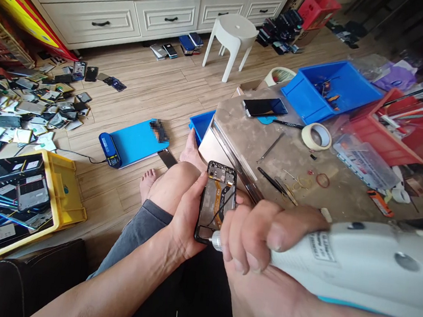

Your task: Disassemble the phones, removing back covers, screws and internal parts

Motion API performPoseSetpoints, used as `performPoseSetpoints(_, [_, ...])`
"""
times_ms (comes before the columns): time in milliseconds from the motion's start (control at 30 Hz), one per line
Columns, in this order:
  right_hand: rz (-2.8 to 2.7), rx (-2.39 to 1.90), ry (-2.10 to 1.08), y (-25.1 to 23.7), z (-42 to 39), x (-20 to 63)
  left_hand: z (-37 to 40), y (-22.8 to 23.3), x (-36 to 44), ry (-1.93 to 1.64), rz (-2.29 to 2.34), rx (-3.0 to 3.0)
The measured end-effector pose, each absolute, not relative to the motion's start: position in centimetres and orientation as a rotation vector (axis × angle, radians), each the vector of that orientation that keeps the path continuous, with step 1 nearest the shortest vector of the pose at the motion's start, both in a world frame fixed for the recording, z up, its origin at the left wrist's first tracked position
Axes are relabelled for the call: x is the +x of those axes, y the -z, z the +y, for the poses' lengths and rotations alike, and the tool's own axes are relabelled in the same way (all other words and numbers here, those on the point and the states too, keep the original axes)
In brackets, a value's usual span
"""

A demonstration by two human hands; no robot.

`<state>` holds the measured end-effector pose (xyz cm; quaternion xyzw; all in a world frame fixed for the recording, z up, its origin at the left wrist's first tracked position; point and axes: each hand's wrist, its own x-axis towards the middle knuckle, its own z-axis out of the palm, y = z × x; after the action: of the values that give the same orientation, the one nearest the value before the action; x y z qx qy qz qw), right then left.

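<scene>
My left hand (188, 212) grips an opened phone (217, 200) by its left edge, back cover off, circuit board and flex cables showing. It is held upright over my knee. My right hand (263, 239) is wrapped around a white electric screwdriver (360, 264), whose metal tip (217, 240) touches the phone's lower end. My bare feet rest on the wooden floor below.
A low table (274, 151) on my right carries a dark phone (264, 107), tape roll (316, 136), tweezers, rubber bands, a blue bin (331, 91) and a red bin (396, 130). A yellow crate of phone parts (17, 196) stands left, a blue heating pad (132, 142) and a white stool (232, 37) ahead.
</scene>
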<state>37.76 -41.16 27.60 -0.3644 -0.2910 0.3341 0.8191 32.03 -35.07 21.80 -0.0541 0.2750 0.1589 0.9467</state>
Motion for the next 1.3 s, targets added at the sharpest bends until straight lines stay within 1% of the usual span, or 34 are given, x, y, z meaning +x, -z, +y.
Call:
performPoseSetpoints(133, [-0.62, -0.811, -0.729, -27.0, -42.0, 38.7, -35.2, -20.6, 31.8, -0.354, 0.526, -0.105])
performPoseSetpoints(300, [-0.624, -0.866, -0.656, -26.6, -42.0, 38.7, -35.4, -19.9, 31.6, -0.329, 0.465, -0.104])
performPoseSetpoints(433, [-0.655, -0.866, -0.625, -26.9, -41.9, 38.5, -35.4, -19.9, 31.5, -0.348, 0.502, -0.103])
performPoseSetpoints(600, [-0.614, -0.851, -0.702, -27.0, -42.0, 38.5, -35.5, -20.5, 31.6, -0.368, 0.55, -0.089])
performPoseSetpoints(800, [-0.648, -0.827, -0.67, -26.7, -41.6, 38.4, -35.5, -21.4, 32.0, -0.314, 0.571, -0.093])
performPoseSetpoints(1000, [-0.637, -0.844, -0.71, -27.1, -41.6, 38.6, -35.4, -21.1, 31.9, -0.287, 0.569, -0.07])
performPoseSetpoints(1300, [-0.606, -0.856, -0.656, -27.3, -41.4, 38.3, -35.2, -20.7, 31.6, -0.324, 0.542, -0.045])
